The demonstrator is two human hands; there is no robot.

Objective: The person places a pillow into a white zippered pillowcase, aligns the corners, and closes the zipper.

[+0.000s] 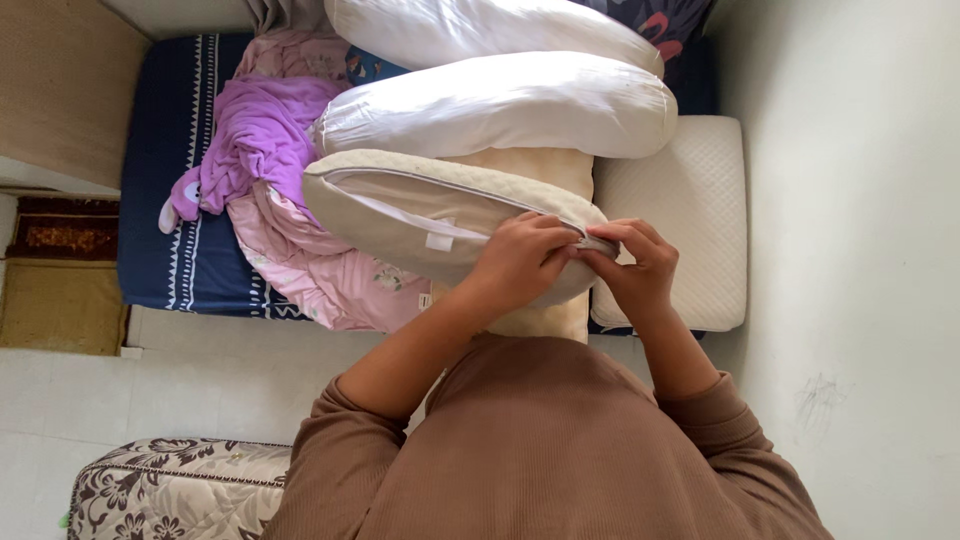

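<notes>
A bed [170, 150] under a dark blue patterned sheet is seen running across the upper part of the view, bounded on the right by a pale wall [850, 250] and on the left by a woven brown panel [60, 90]; open tiled floor [200, 380] is left between the bed's near edge and the person, while almost no room is left on the wall side. A pink floral blanket [320, 270] is spread over the sheet, with a crumpled purple garment [260, 140] lying on it; two long white bolsters [500, 100] are stacked at the far side, and a quilted white pillow [680, 220] is set against the wall, its near edge level with the bed's. A floral mattress corner [170, 490] is seen on the floor at lower left. The beige zippered pillow [420, 210] is held at the bed's near edge, just in front of the bolsters, on a cream pillow beneath it; its zipper seam is turned upward. The left hand [520, 260] is curled over the pillow's right end, its fingers [545, 235] pressed together on the seam; the right hand [635, 265] meets it there, its fingers [610, 245] pinching the cover at the zipper's end, the two hands touching.
</notes>
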